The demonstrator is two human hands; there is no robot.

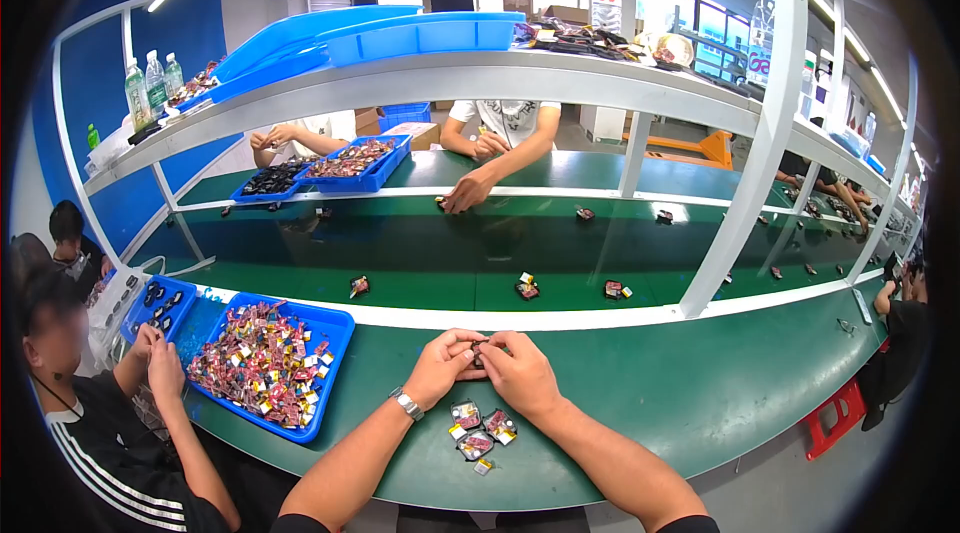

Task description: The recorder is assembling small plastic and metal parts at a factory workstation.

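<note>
Over the green tabletop (400,463), I see the left hand (440,370) and the right hand (523,373) meet, thumbs and fingertips closed in a pinch on one small dark electronic piece (478,353). It looks brownish-black and compact, much of it hidden by the fingers, and sits just beyond the loose cluster on the table. That cluster has three dark-rimmed pieces (499,425) with reddish and silvery parts, plus one small yellow-and-silver block (483,467) at its near end. One metal-banded watch (406,403) circles the left wrist.

To the left stands one large blue plastic tray (338,328), heaped with red, yellow and silver pieces too many to count; beside it is one smaller blue tray (181,297) of black parts. Three similar pieces (527,285) lie well apart along the near side of the dark green belt (440,288).
</note>
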